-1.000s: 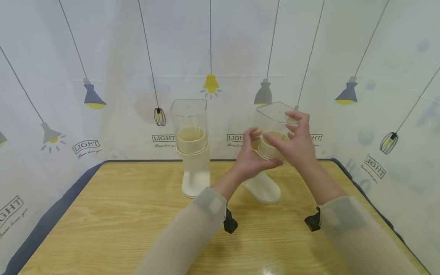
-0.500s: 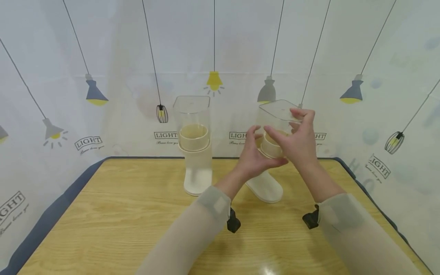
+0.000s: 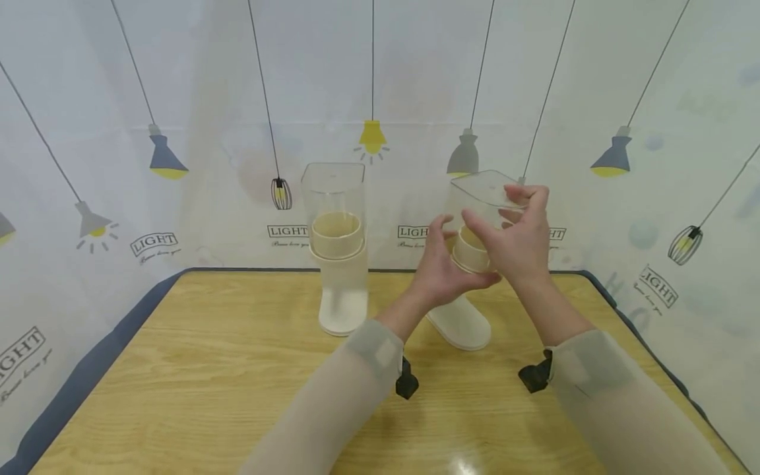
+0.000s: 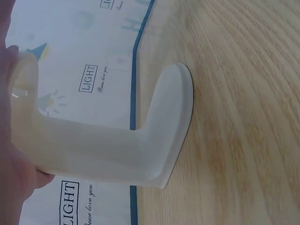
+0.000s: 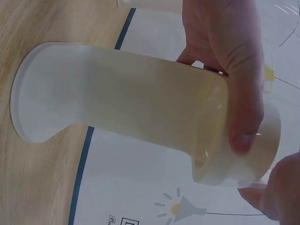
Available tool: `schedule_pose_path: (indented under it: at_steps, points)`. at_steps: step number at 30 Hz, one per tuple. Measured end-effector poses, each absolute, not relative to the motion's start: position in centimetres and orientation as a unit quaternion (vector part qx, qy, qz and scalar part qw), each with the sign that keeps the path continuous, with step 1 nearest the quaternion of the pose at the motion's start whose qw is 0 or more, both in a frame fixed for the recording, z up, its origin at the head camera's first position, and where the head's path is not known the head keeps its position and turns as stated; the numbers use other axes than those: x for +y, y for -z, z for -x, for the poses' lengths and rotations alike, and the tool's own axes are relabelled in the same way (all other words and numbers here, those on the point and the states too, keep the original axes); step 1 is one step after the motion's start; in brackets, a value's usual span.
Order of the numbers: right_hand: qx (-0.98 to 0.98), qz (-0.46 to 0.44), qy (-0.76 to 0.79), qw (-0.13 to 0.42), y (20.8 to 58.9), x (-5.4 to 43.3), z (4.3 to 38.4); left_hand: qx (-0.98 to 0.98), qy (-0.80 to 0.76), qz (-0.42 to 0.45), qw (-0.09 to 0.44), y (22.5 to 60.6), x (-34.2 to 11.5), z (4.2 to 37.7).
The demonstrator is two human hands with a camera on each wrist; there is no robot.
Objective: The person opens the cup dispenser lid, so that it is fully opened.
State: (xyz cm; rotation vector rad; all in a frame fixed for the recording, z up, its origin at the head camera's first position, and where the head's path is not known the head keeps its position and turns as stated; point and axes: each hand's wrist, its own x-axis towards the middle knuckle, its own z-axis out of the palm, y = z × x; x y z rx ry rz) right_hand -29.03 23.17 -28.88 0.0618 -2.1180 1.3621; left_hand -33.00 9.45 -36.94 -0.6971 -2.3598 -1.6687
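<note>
The right-hand white stand (image 3: 463,323) has a flat oval foot on the table and a column that carries a round cream ring (image 3: 471,252). A clear, angular-topped container (image 3: 483,188) sits above the ring. My left hand (image 3: 442,270) grips the ring from the left, its thumb across the front, as the right wrist view also shows. From the right, my right hand (image 3: 522,237) holds the clear container, with fingers curled at its upper side and thumb in front. The right thumb's contact is hard to tell. In the left wrist view the stand's column (image 4: 93,147) rises from its foot.
A matching stand (image 3: 341,297) with its own clear container (image 3: 332,191) stands upright to the left. Both are near the back edge of the wooden table (image 3: 208,369). Behind hangs a white cloth (image 3: 208,86) printed with lamps.
The head view has shifted slightly, so everything sits a little higher and further right. My right thumb has moved up slightly against the container. Both hands remain at the same stand.
</note>
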Motion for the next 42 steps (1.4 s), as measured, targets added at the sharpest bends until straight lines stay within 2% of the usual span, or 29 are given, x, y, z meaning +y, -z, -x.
schedule_pose_path:
  at_steps: [12,27,38,42]
  points:
    - [-0.799,-0.040,-0.499,0.333,28.6,22.2,29.2,-0.798,0.550,0.235,0.071,36.5,8.7,33.2]
    - [-0.792,-0.004,-0.518,0.324,28.0,21.9,28.9,-0.805,0.539,0.240,0.064,36.2,8.7,33.4]
    - [-0.796,-0.014,-0.516,0.315,27.5,22.2,28.7,-0.801,0.540,0.249,0.067,35.8,8.5,33.4]
    - [-0.809,-0.021,-0.498,0.312,27.8,22.2,28.5,-0.807,0.535,0.244,0.052,35.8,8.3,33.3]
